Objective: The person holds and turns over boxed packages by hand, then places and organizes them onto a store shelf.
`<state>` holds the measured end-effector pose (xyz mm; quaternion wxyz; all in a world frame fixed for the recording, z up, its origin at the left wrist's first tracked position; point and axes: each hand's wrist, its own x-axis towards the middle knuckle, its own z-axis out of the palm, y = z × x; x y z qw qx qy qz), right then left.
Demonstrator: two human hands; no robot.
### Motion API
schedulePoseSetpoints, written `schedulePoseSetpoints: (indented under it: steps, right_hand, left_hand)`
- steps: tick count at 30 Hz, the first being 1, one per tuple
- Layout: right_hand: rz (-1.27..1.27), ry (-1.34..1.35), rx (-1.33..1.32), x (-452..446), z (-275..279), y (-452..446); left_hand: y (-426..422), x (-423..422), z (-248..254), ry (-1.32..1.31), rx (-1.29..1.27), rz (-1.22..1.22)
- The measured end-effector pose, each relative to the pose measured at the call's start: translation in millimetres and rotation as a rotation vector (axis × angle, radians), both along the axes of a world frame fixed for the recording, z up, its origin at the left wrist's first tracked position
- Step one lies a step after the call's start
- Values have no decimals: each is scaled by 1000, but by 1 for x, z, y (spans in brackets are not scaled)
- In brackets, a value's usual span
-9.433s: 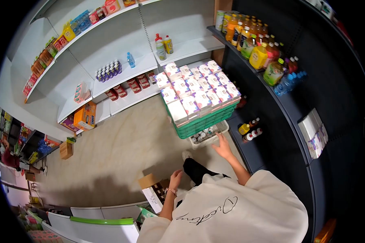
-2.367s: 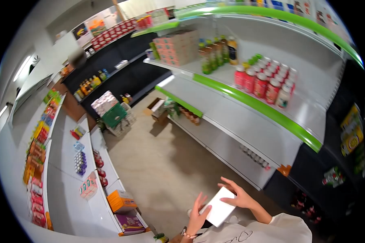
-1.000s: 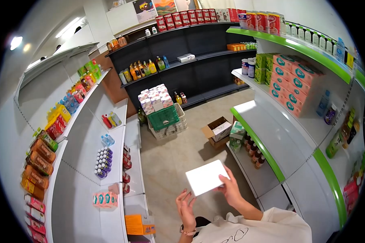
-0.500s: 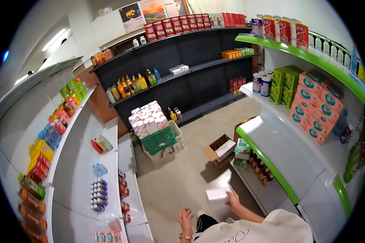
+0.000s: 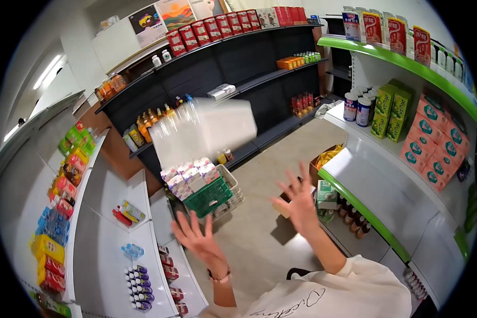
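A white box-like object [image 5: 228,124], blurred by motion, is in mid-air above both hands, with a pale see-through smear on its left. My left hand [image 5: 201,241], with a band on the wrist, is raised below it, fingers spread and holding nothing. Further right, my right hand [image 5: 300,204] is also raised with spread fingers and nothing in it. Neither hand touches the white object. Beyond my left hand, white printed packs [image 5: 188,177] are stacked on a green crate [image 5: 209,199], which sits on a white basket [image 5: 233,196].
Stocked white shelves [image 5: 98,212] run along the left. A dark shelf unit [image 5: 196,66] spans the back. On the right, a green-edged shelf [image 5: 365,212] stands beside pink packs [image 5: 434,143]. An open carton [image 5: 283,206] is on the floor behind my right hand.
The white object has left my right hand and is now higher and to the left, in the air. Both hands have risen and opened wide. The view has turned slightly right.
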<state>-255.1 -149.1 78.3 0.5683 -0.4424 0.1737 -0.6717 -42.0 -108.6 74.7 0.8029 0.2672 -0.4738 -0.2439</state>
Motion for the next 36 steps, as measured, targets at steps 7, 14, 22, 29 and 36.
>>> schedulePoseSetpoints:
  steps: [7, 14, 22, 29, 36]
  right_hand:
    - [315, -293, 475, 88, -68, -83]
    - [102, -2, 926, 54, -216, -128]
    - [-54, 205, 579, 95, -105, -296]
    - [193, 328, 41, 135, -73, -418]
    - [316, 190, 372, 158, -149, -501]
  left_hand:
    - [-91, -5, -46, -443, 157, -39]
    - [-126, 20, -212, -128, 869, -607]
    - [-296, 61, -185, 166, 1115, -1005]
    - [-396, 86, -157, 1083, 820, -1546]
    - [-479, 125, -196, 996, 994, -993]
